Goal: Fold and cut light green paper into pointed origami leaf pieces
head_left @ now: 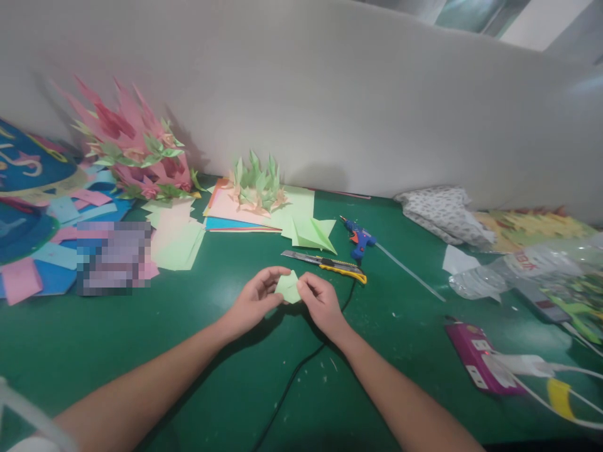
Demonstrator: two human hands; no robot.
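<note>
A small piece of light green folded paper (287,287) is held between both hands above the green table. My left hand (257,295) grips its left side, thumb in front and fingers behind. On the right edge, my right hand (320,301) pinches the paper between thumb and fingers. Just beyond the hands lies a yellow-handled utility knife (325,262) with its blade out to the left. Behind the knife rests a green folded sheet (311,234). A blue glue gun (358,238) with a long glue stick lies to the right of that sheet.
Paper crowns, one pink (134,138) and one green (257,185), stand at the back. Loose paper (176,235) lies left. At right are a plastic bottle (513,270) and a purple power strip (478,358). A black cord (296,370) crosses beneath my right arm.
</note>
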